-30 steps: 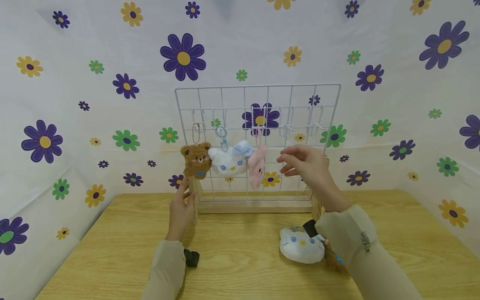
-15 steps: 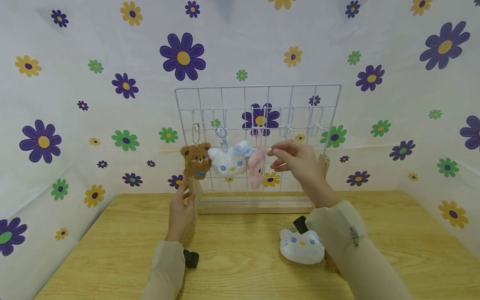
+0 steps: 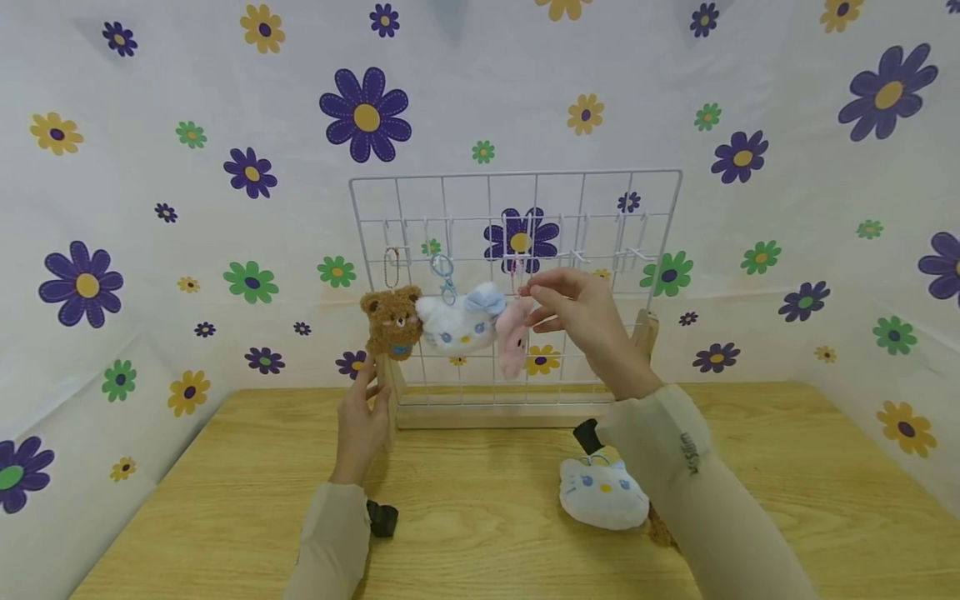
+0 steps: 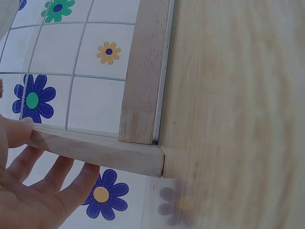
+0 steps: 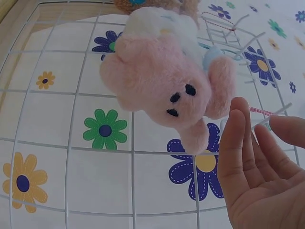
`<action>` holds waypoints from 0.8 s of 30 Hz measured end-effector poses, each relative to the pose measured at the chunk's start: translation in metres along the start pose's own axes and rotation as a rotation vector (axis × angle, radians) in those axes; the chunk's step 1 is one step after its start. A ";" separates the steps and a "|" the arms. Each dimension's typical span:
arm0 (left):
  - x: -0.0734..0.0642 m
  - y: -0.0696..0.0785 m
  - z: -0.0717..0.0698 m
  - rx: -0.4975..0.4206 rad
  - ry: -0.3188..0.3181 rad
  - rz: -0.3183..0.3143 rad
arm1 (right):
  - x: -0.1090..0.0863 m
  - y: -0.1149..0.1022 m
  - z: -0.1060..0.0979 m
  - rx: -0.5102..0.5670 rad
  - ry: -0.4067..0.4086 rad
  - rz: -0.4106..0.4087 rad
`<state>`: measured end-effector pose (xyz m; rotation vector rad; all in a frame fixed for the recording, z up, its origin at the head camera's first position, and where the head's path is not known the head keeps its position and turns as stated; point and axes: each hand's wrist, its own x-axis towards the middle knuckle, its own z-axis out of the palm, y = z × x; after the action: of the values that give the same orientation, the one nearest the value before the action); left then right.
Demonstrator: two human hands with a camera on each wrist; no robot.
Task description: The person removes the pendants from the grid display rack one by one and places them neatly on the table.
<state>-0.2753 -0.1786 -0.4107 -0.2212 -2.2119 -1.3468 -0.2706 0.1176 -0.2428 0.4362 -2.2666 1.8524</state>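
Observation:
My left hand (image 3: 362, 432) grips the wooden side post (image 4: 100, 150) of a white wire grid rack (image 3: 517, 172). In the left wrist view, thumb and fingers lie on opposite sides of that post. My right hand (image 3: 588, 321) is beside a pink plush keychain (image 5: 157, 78), its thumb and fingertips apart near the pink bead chain (image 5: 261, 111). Whether a fingertip touches the plush's ear is unclear. A brown bear plush (image 3: 393, 322) and a white cat plush with a blue bow (image 3: 459, 323) hang to the left of the pink one.
Two white hooks (image 3: 573, 254) on the rack's right part carry nothing. Another white cat plush (image 3: 603, 497) lies on the wooden table (image 3: 480, 533), with a brown plush (image 3: 662, 531) partly hidden behind my right sleeve. A flower-patterned cloth (image 3: 465, 83) stands behind.
My right hand has moved left, from the rack's right side up to the pink plush. My left hand keeps its grip on the post, and the hanging plushes have barely moved.

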 end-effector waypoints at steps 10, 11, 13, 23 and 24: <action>0.000 0.000 0.000 -0.014 0.004 0.000 | 0.004 -0.002 0.006 0.020 -0.050 -0.036; 0.000 0.000 0.000 -0.012 0.004 0.003 | 0.004 -0.003 0.006 0.024 -0.057 -0.035; 0.000 0.000 0.000 -0.003 0.004 0.009 | 0.005 -0.004 0.007 0.031 -0.065 -0.025; 0.000 -0.001 0.001 -0.011 0.005 0.006 | 0.006 -0.007 0.008 0.032 -0.064 -0.009; 0.000 -0.001 0.001 -0.011 0.006 0.006 | 0.006 -0.007 0.008 0.033 -0.059 -0.008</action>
<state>-0.2760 -0.1785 -0.4115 -0.2272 -2.1983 -1.3548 -0.2734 0.1077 -0.2358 0.5110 -2.2710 1.8995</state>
